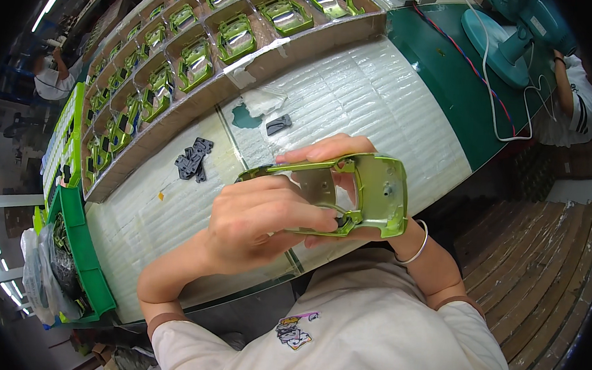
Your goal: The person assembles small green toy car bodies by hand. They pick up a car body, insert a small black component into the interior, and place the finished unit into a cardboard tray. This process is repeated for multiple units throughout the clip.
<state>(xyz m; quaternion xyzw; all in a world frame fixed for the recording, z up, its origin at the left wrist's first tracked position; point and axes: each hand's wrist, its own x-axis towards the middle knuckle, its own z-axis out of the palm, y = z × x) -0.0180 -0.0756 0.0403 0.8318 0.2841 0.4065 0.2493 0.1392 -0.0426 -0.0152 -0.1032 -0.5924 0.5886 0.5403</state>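
At frame centre | right hand point(341, 162) cradles shiny green metal toy-car shell point(370, 189) | left hand point(260, 223) fingertips press a small dark part into it | loose dark plastic pieces point(192, 158) remain at 10 o'clock | cardboard divider tray point(304, 46) of shells at 12.

The left hand point(263, 220) covers the near left part of the shiny lime-green moulded plastic shell point(370, 193), so the piece its fingertips press there cannot be made out. The right hand point(331, 161) sits mostly behind that shell, only fingers and a braceleted wrist showing, and how its grip closes is hidden. On the worktop point(383, 88), the small dark grey flat parts point(192, 160) lie heaped, too small to count or tell apart. The long brown cardboard divider tray point(304, 43) runs off the far edge. The green plastic crate point(88, 260) at the left is squeezed against the rim, its contents blurred.
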